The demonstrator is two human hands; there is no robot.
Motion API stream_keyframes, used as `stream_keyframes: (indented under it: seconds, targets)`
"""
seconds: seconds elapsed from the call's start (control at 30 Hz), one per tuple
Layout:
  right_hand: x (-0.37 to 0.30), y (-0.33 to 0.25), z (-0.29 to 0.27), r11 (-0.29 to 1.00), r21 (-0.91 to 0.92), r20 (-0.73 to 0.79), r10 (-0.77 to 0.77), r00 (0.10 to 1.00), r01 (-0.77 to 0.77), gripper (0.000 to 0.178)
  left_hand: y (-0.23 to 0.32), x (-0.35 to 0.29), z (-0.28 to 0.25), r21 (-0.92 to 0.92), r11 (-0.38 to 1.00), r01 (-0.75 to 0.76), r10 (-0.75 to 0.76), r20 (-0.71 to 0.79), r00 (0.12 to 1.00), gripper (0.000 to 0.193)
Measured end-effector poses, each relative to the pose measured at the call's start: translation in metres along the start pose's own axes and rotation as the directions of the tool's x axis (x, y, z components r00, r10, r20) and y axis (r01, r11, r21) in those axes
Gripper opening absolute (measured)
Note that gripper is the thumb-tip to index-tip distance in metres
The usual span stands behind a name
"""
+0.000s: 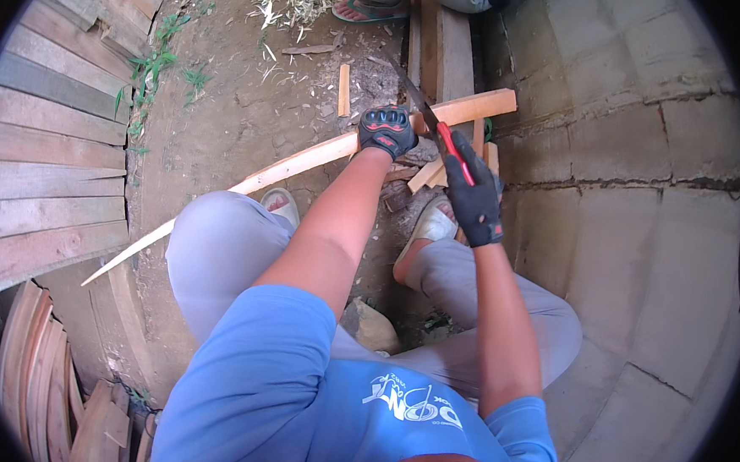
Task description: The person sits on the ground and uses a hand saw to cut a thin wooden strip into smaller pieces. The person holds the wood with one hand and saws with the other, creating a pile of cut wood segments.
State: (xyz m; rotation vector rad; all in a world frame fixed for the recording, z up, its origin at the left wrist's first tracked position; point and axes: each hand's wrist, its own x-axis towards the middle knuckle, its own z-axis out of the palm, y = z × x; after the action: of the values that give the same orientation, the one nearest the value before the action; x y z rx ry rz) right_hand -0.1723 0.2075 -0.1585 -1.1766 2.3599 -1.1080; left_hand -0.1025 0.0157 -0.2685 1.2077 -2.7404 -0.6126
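Observation:
My left hand (386,130), in a black glove with red marks, grips a long pale wooden slat (298,162) near its thick right part. The slat runs from a thin tip at lower left up to a broad end (488,103) at upper right. My right hand (476,195), also gloved, holds a red-handled blade (420,103). Its dark blade points up and left and meets the slat just right of my left hand. I sit with both knees bent, and my sandalled feet (431,222) rest on the dirt under the slat.
Stacked grey planks (44,152) fill the left side, with curved wooden strips (39,372) at lower left. A block wall (635,188) stands close on the right. Short wood offcuts (343,88) and shavings lie on the dirt ahead. Another person's sandalled foot (366,11) is at the top.

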Motion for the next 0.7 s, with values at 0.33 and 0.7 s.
stream_keyframes:
  seconds: [0.33, 0.7]
  targets:
    - [-0.007, -0.004, -0.004, 0.994, -0.009, 0.109, 0.111, 0.988, -0.111, 0.048, -0.006, 0.009, 0.001, -0.039, 0.998, 0.058, -0.051, 0.154, 0.987, 0.050]
    - [-0.036, -0.077, -0.062, 0.985, -0.160, 0.025, 0.068, 0.997, -0.063, 0.040, -0.001, 0.008, 0.001, 0.003, 0.999, 0.038, -0.038, 0.096, 0.995, 0.046]
